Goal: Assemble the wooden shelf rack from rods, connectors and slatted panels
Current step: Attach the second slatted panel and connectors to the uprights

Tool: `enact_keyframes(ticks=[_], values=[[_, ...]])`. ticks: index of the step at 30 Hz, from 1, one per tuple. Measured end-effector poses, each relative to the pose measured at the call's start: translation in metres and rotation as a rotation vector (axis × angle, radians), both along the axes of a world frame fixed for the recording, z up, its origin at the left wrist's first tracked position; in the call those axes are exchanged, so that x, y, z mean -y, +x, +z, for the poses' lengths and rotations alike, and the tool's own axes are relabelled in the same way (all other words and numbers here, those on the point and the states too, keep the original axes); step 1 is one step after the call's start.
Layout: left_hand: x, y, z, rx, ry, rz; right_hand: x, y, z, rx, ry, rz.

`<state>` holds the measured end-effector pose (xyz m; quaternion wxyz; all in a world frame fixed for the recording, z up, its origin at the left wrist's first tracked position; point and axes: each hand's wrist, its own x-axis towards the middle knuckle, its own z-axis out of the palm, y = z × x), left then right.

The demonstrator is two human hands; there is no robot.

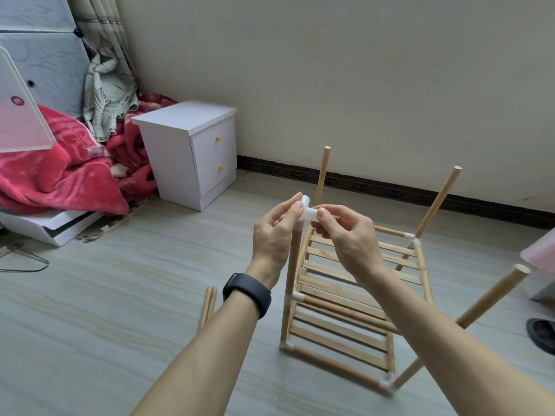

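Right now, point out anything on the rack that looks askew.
The far right rod leans outward and the near right rod tilts steeply away, unlike the near left rod where the left hand and right hand pinch the connector. Wide-angle distortion may exaggerate this.

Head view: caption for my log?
Left hand and right hand hold a connector atop an upright rod of the rack.

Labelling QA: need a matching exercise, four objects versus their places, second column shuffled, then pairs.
1. white connector
2. loose rods
3. black wristband
4. white cabinet

A. on the floor left of the rack
B. beside the red blanket
C. on the left forearm
D. pinched by left hand and right hand atop an upright rod

Pairs: 1-D, 2-A, 3-C, 4-B
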<state>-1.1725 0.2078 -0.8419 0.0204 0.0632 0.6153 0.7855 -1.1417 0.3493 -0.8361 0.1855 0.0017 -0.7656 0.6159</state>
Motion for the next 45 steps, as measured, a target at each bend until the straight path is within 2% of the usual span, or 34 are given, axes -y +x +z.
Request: enact_keyframes(ticks=[5,11,13,16,18,21,23,25,27,29,32,34,37,45], values=[[0.010,-0.001,-0.003,0.052,0.069,-0.084,0.002,0.001,-0.005,-0.013,-0.011,-0.028],[0.014,-0.004,-0.004,0.027,0.042,-0.116,0.008,0.002,-0.005,-0.015,-0.069,-0.024],[0.017,-0.004,-0.006,-0.008,0.001,-0.140,0.009,0.002,-0.004,0.000,-0.106,-0.022],[0.033,-0.004,-0.023,-0.047,-0.161,-0.154,0.003,0.000,0.000,0.032,-0.153,0.001],[0.055,0.000,-0.052,-0.013,-0.245,-0.099,-0.005,0.000,0.001,0.048,-0.163,0.036],[0.108,0.018,-0.114,0.089,-0.333,0.135,-0.018,0.002,-0.018,0.063,-0.176,0.063],[0.144,0.037,-0.158,0.186,-0.418,0.295,-0.020,0.005,-0.052,0.124,-0.001,0.024],[0.173,0.061,-0.202,0.273,-0.572,0.390,-0.018,0.007,-0.098,0.224,0.429,-0.018],[0.196,0.088,-0.242,0.376,-0.755,0.340,-0.008,0.010,-0.143,0.329,0.871,-0.017],[0.210,0.115,-0.279,0.515,-0.965,0.139,0.006,0.014,-0.179,0.375,1.125,0.005],[0.215,0.151,-0.319,0.652,-1.275,-0.219,0.018,0.016,-0.212,0.365,1.262,-0.028],[0.210,0.169,-0.335,0.657,-1.430,-0.351,0.020,0.016,-0.221,0.343,1.298,-0.050],[0.197,0.184,-0.352,0.574,-1.574,-0.385,0.015,0.014,-0.224,0.340,1.315,-0.045],[0.182,0.180,-0.374,0.476,-1.699,-0.358,0.015,0.019,-0.220,0.352,1.377,-0.017]])
